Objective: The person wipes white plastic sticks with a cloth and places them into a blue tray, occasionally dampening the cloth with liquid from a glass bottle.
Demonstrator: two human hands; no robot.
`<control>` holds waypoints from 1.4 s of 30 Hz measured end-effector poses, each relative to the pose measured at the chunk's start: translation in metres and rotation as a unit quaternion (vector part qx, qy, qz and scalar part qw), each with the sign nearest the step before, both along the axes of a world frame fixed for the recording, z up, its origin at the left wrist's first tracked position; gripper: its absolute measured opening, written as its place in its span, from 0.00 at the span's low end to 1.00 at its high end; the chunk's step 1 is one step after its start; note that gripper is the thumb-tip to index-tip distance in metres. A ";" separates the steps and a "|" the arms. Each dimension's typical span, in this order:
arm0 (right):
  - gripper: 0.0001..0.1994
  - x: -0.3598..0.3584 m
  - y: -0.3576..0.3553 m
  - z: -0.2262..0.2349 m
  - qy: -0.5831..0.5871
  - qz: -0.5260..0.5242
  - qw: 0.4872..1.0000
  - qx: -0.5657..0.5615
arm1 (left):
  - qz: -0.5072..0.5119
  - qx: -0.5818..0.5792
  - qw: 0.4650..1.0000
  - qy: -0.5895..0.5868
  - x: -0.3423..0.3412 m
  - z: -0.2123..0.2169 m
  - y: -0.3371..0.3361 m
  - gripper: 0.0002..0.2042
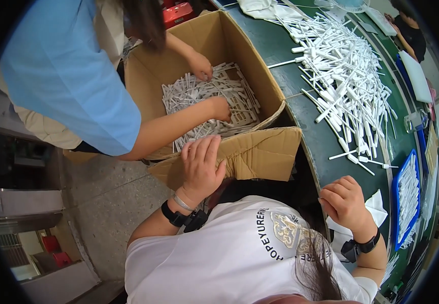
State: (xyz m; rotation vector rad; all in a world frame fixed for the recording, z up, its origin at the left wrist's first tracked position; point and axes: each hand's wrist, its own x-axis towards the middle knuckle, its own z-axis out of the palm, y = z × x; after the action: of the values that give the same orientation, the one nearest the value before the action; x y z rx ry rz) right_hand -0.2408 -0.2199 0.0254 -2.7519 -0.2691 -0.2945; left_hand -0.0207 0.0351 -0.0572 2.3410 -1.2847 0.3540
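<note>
My left hand (202,164) lies on the folded flap (260,152) of a large cardboard box, its fingers stretched out and holding nothing. By the near edge of the green table, my right hand (345,202) is loosely closed with its fingers curled in; nothing shows in it. Inside the box (179,58) lie many white plastic sticks (186,99) with thicker ends. A co-worker in a light blue top (72,76) leans over it from the left, both hands (218,108) down among the sticks.
A big loose pile of the same white sticks (348,76) covers part of the green table (300,111). At its right side a blue tray (396,202) holds more sticks in rows. White cloth (376,210) lies beside my right wrist. Another person (411,33) sits across the table.
</note>
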 end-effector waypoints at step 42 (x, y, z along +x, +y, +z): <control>0.20 -0.258 -0.026 -0.018 0.097 -0.718 0.672 0.152 | -0.308 -0.153 0.806 0.482 -0.070 0.096 -0.310 0.11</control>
State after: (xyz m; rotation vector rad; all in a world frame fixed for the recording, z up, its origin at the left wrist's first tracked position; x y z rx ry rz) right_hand -0.4986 -0.2456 0.0070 -1.9692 1.8638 -0.3310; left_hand -0.0903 -0.2749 0.0385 1.3306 -1.1937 -0.7099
